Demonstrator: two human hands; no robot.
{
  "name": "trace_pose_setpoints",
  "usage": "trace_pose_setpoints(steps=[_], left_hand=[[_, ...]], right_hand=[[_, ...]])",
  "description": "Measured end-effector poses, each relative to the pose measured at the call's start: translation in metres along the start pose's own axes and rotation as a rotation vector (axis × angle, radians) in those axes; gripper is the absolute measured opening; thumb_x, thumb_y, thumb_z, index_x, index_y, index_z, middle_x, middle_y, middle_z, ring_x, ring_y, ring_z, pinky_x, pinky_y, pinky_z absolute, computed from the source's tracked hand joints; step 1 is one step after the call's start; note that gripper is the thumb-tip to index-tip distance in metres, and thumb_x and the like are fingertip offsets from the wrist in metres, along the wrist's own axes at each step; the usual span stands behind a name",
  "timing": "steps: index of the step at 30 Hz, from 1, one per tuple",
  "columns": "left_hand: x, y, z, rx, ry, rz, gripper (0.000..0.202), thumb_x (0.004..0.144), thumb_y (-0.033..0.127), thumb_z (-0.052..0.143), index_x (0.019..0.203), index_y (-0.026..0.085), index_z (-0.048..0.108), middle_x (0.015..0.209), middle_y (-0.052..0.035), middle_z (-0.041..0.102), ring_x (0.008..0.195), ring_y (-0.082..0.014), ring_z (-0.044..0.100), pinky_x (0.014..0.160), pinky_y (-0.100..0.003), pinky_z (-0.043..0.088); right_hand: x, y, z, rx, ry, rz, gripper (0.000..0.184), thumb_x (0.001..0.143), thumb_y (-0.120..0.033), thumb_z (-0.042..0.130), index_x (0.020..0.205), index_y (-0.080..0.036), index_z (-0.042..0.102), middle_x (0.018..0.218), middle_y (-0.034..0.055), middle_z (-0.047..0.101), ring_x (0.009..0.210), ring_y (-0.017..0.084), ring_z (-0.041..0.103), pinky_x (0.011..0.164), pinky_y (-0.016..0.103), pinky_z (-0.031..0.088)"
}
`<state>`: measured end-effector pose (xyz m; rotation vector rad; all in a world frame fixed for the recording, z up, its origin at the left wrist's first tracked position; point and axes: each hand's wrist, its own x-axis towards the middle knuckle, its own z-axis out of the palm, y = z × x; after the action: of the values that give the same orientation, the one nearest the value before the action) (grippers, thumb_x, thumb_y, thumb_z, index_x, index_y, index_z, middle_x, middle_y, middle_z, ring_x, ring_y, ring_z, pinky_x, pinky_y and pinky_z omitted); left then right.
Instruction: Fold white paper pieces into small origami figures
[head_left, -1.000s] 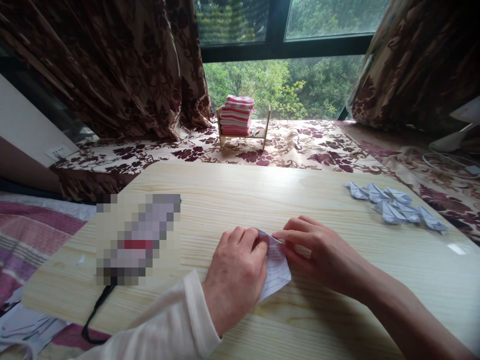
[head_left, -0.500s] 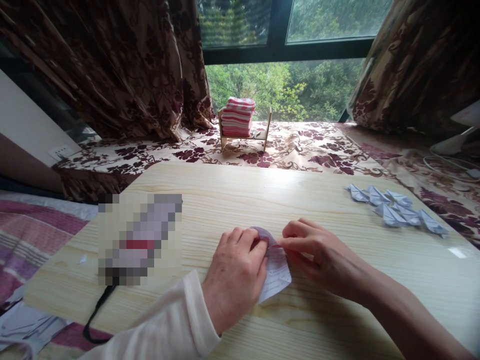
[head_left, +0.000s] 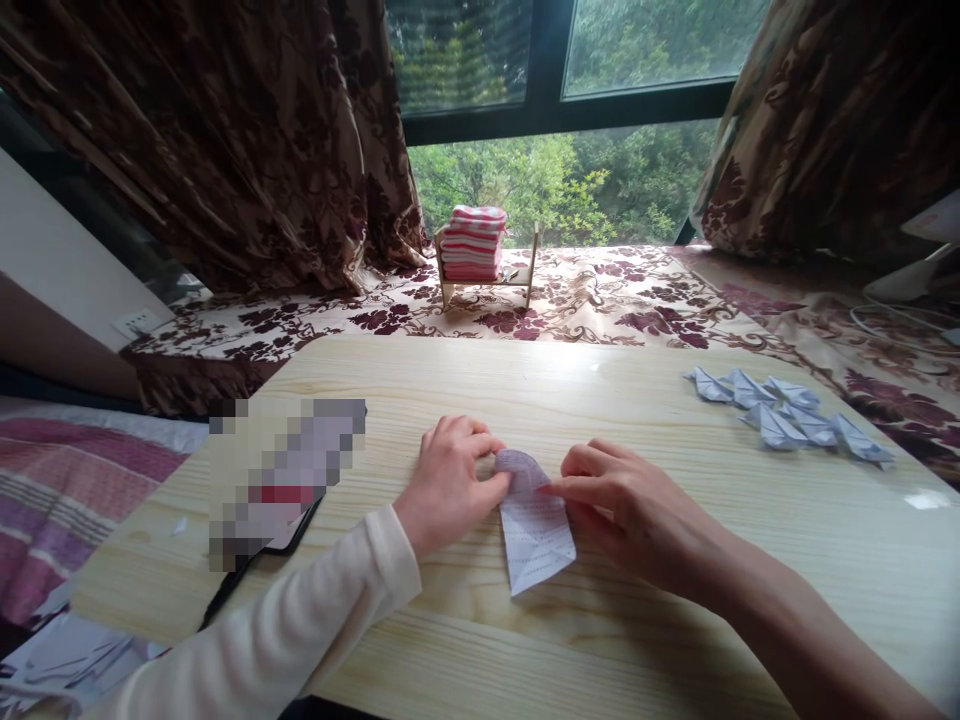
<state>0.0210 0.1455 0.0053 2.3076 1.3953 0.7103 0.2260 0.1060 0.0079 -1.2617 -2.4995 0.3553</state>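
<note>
A small folded sheet of printed paper (head_left: pixel 537 535) stands between my hands over the wooden table, its top end curling over. My left hand (head_left: pixel 454 485) pinches its upper left edge between thumb and fingers. On the opposite side, my right hand (head_left: pixel 619 500) has its thumb and index finger closed on the paper's right edge; the other fingers are curled and partly hidden. Several folded white paper pieces (head_left: pixel 780 425) with pointed tips lie grouped at the table's right side.
A pixelated phone-like object (head_left: pixel 300 500) with a black strap lies on the table (head_left: pixel 420 385) at left. Beyond the table, a small wooden rack (head_left: pixel 534 265) bears stacked pink-and-white cloths (head_left: pixel 474 245). Loose papers (head_left: pixel 75 655) lie low at the left, beside the table.
My left hand has shifted left and up, off the paper's face to its upper left edge, uncovering more of the sheet. My right hand stays at the right edge.
</note>
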Motion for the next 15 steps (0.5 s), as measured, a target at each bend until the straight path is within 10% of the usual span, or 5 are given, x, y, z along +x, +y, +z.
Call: trace_pose_setpoints(steps=[15], left_hand=[[-0.0041, 0.0023, 0.0042, -0.093, 0.018, 0.059, 0.012, 0.079, 0.017, 0.063, 0.067, 0.018, 0.064, 0.087, -0.0036, 0.064, 0.094, -0.0206, 0.056, 0.091, -0.041, 0.043]], right_hand=[[0.0002, 0.0008, 0.0028, 0.011, 0.021, 0.013, 0.032, 0.082, -0.006, 0.052, 0.096, -0.025, 0.074, 0.08, 0.0053, 0.063, 0.073, 0.017, 0.048, 0.065, 0.029, 0.039]])
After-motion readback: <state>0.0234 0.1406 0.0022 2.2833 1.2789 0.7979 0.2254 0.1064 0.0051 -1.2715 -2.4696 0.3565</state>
